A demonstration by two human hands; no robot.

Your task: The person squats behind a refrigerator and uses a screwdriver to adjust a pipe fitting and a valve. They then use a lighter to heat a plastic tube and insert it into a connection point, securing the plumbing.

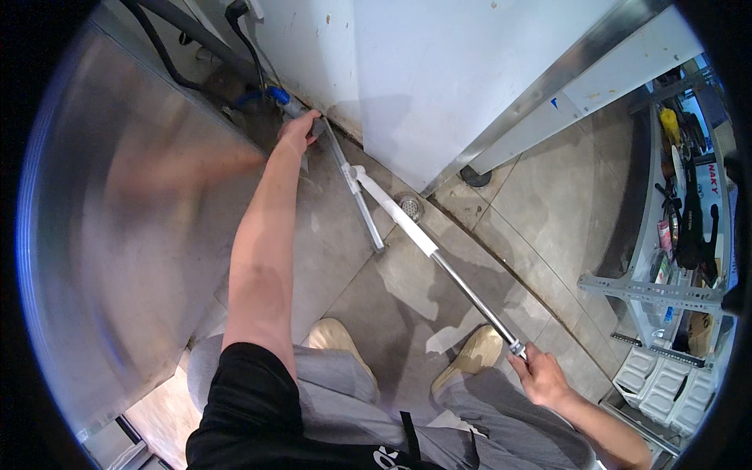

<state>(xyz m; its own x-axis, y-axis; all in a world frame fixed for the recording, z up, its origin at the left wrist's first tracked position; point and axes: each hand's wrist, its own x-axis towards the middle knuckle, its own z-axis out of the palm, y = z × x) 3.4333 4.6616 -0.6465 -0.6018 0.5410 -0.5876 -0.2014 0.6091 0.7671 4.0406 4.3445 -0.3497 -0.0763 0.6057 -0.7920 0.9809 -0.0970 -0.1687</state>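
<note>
A floor squeegee (397, 213) with a white neck and a metal pole slants across the floor. My right hand (542, 377), at the lower right, is wrapped round the near end of its pole. The squeegee's long narrow bar lies turned toward the wall corner. At the far left of that bar my left hand (300, 131) reaches down with its fingers curled. A small dark grey piece shows by its fingertips, beside the bar's end; I cannot make out what is gripped. Just beyond this hand is a grey pipe with a blue fitting (278, 95).
A metal cabinet side (149, 219) stands close on the left, a white panel (439, 78) ahead. Black hoses (207, 43) hang in the corner. A round floor drain (410, 206) lies beside the squeegee. On the right is a metal shelf (658, 291) with tools and packages.
</note>
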